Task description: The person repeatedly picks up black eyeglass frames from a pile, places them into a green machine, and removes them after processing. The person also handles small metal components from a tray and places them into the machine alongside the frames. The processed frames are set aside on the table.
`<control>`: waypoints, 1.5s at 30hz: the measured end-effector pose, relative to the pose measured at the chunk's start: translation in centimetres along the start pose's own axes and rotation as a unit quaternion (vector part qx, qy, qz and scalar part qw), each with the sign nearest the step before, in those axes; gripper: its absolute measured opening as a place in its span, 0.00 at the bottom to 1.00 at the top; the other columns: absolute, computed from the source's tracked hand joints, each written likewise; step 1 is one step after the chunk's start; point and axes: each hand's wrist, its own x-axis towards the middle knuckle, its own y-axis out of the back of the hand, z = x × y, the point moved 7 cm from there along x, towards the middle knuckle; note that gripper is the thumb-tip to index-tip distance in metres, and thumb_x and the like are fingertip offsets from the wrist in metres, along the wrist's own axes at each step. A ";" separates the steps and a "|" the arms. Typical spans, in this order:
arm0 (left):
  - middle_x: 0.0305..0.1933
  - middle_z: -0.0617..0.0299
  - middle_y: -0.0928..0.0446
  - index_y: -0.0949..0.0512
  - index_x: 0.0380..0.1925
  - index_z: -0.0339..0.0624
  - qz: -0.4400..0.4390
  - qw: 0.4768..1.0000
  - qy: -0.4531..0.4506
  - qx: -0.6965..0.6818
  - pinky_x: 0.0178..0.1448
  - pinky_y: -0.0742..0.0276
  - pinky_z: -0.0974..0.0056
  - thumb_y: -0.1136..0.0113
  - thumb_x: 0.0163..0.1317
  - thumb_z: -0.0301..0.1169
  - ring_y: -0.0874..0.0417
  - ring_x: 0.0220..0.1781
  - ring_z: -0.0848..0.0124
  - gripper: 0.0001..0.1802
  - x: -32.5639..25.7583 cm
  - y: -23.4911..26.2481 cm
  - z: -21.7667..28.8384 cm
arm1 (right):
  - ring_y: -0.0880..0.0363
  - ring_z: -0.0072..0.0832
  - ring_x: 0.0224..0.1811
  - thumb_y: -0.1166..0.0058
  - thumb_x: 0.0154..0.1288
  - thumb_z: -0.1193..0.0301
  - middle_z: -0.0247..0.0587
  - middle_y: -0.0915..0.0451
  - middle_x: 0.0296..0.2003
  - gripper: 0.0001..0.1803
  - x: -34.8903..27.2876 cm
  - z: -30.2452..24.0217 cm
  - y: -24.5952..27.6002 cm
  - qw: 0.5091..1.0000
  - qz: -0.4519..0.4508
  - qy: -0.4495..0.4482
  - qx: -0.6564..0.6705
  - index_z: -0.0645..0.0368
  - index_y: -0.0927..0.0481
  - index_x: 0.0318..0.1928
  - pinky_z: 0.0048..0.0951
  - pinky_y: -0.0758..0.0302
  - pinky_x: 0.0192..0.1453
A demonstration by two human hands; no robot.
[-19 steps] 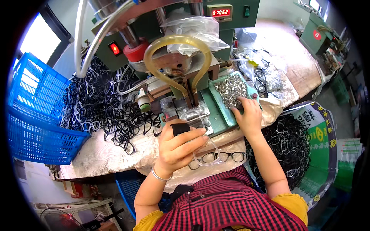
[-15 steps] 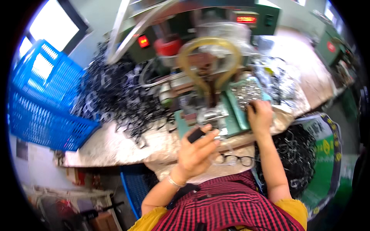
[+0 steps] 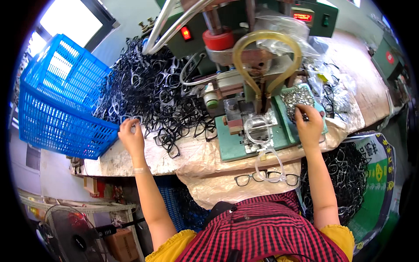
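At the left, my left hand (image 3: pixel 132 136) is raised beside the pile of dark glasses frames (image 3: pixel 152 87), its fingers curled together. Whether anything sits between those fingertips is too small to see. My right hand (image 3: pixel 310 127) reaches into a green tray (image 3: pixel 325 129) of small shiny metal parts (image 3: pixel 298 101). Its fingertips are pinched at the parts, and what they hold is hidden. Between my hands is a green-based press (image 3: pixel 235 146), with a clear glasses frame (image 3: pixel 280 162) hanging at its front. Below that lies a black-rimmed glasses frame (image 3: pixel 242 180) on the brown covering.
A blue plastic basket (image 3: pixel 56 126) leans at the left end of the table. A yellowish hose (image 3: pixel 238 48) loops over the press. Clear plastic bags (image 3: pixel 283 32) lie behind it. At the lower right, a green sack (image 3: pixel 371 187) holds more dark frames. A fan (image 3: pixel 72 236) stands lower left.
My left hand has moved from the front of the press leftward to the frame pile. My right hand stays at the metal parts. The view has shifted and become sharper.
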 end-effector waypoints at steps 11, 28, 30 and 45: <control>0.63 0.51 0.20 0.09 0.32 0.50 -0.094 0.992 0.054 0.059 0.60 0.29 0.52 0.31 0.55 0.41 0.22 0.58 0.50 0.10 -6.0 -11.1 -8.0 | 0.16 0.34 0.40 0.36 0.58 0.79 0.43 0.14 0.37 0.08 -4.1 3.6 8.2 0.988 0.023 -0.150 0.002 0.63 0.14 0.40 0.31 0.23 0.49; 0.25 0.69 0.34 0.26 0.48 0.37 0.054 0.928 0.141 -0.341 0.31 0.35 0.69 0.52 0.74 0.27 0.37 0.26 0.77 0.09 -4.7 -4.3 8.6 | 0.18 0.23 0.45 0.36 0.59 0.79 0.40 0.17 0.41 0.26 0.4 -8.2 -3.8 0.877 -0.109 -0.165 0.438 0.67 0.26 0.59 0.26 0.24 0.54; 0.24 0.68 0.33 0.28 0.48 0.40 0.026 0.882 0.185 -0.432 0.29 0.37 0.74 0.59 0.77 0.29 0.36 0.22 0.80 0.10 -4.3 -5.3 10.2 | 0.20 0.21 0.48 0.38 0.62 0.79 0.41 0.17 0.45 0.28 0.6 -9.9 -3.6 0.825 -0.145 -0.201 0.507 0.68 0.30 0.62 0.26 0.26 0.58; 0.20 0.64 0.21 0.34 0.45 0.44 0.047 0.797 -0.262 -0.542 0.26 0.35 0.71 0.68 0.81 0.46 0.36 0.15 0.77 0.18 -9.0 3.0 36.3 | 0.29 0.52 0.66 0.36 0.59 0.69 0.56 0.21 0.56 0.11 2.0 -1.0 -0.9 0.988 -0.102 0.010 -0.114 0.58 0.14 0.41 0.47 0.34 0.71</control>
